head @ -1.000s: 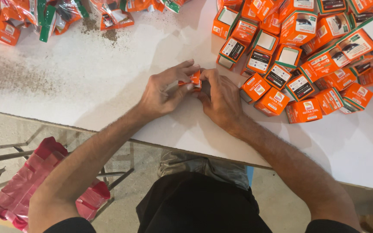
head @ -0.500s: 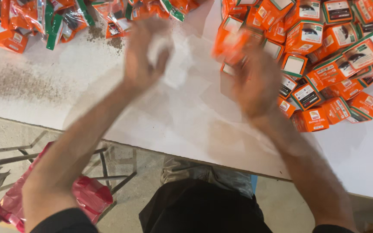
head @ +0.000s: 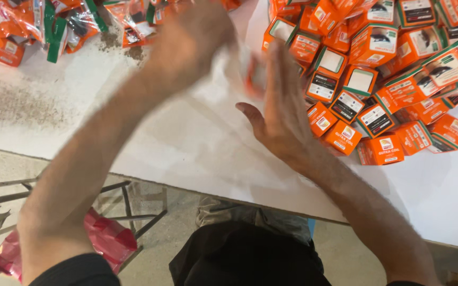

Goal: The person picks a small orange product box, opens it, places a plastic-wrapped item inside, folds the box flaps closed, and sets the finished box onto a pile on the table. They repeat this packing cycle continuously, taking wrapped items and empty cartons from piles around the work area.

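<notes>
The left hand (head: 189, 45) is reaching up over the white table (head: 176, 143) toward the heap of orange and green packets (head: 54, 24); it is too blurred to tell whether the fingers are closing on anything; the right hand (head: 279, 108) is lying flat with fingers stretched wide and thumb out, holding nothing, its fingertips just beside a small orange box (head: 253, 74) (smeared by motion) at the near edge of the pile of orange boxes (head: 377, 79); a red bag (head: 104, 238) is sitting below the table on a metal frame (head: 128, 204)
</notes>
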A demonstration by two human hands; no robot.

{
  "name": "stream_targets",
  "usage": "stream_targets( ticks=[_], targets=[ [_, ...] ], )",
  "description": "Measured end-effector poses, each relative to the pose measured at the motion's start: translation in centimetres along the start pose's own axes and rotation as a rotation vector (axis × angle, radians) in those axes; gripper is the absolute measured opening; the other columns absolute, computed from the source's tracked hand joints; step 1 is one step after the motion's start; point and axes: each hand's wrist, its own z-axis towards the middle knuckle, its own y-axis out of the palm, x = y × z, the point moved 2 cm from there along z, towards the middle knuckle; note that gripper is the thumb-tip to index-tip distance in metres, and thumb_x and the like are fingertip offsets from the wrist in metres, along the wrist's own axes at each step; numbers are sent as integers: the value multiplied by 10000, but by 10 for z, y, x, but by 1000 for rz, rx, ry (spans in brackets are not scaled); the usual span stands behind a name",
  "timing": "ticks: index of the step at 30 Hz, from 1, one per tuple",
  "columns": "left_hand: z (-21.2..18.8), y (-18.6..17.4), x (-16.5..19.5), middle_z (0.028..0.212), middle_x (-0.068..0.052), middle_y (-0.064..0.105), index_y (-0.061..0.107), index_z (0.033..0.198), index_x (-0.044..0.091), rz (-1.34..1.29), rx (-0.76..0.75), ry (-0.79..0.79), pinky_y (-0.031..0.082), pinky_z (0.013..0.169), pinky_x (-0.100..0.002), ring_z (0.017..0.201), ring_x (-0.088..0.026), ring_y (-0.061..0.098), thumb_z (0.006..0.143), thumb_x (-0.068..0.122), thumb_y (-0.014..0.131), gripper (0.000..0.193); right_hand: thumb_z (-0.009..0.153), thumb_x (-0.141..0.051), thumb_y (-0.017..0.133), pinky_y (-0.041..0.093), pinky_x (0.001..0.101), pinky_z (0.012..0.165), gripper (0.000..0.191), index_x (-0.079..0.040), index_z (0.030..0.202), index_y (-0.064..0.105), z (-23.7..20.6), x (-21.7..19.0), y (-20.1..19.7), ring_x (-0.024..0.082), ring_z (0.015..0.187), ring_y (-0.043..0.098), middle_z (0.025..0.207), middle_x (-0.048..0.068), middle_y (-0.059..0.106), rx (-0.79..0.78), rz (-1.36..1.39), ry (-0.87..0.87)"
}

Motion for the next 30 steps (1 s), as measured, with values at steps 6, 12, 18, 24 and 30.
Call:
stream_targets(
  ticks=[6, 12, 18, 24, 30],
  targets=[
    [-85, -2, -46, 1066, -137, 660, 619, 1195, 8, 53, 43, -492, 562, 770, -437, 947, -311, 682, 967, 76, 743, 268, 992, -222, 746, 481, 469, 1040, 655, 17, 1472, 371, -25, -7, 37, 386, 1243, 565, 1353, 236, 563, -122, 376, 262],
    [-140, 8, -113, 1061, -212, 643, 653, 1184, -31, 220, -187, -566, 547, 681, -482, 827, -367, 685, 832, 229, 906, 506, 1019, -183, 711, 461, 491, 1034, 678, 74, 1470, 275, -30, 0, 44, 436, 1241, 519, 1350, 290, 491, -145, 350, 163],
    [-115, -9, -23, 1156, -199, 664, 682, 1133, -7, -142, -228, -595, 595, 789, -406, 915, -305, 710, 823, 7, 772, 324, 863, -140, 835, 528, 421, 938, 508, -4, 1291, 599, -24, 7, 20, 324, 1122, 659, 1238, 163, 653, -152, 343, 236],
    [-77, 14, 87, 1364, -198, 575, 534, 1314, -17, -284, 199, -303, 589, 998, -432, 1212, -397, 649, 830, -63, 795, 551, 747, -165, 915, 531, 427, 880, 552, -1, 1212, 667, -20, 9, 18, 312, 1048, 676, 1145, 130, 674, -163, 368, 318],
    [-78, 43, 89, 1279, -161, 624, 640, 1313, 12, -59, -20, -199, 408, 1152, -588, 1317, -398, 517, 727, 3, 803, 609, 751, -37, 858, 527, 450, 905, 545, -5, 1253, 648, -23, 9, 24, 350, 1074, 675, 1153, 140, 677, -97, 246, 287]
  ],
)
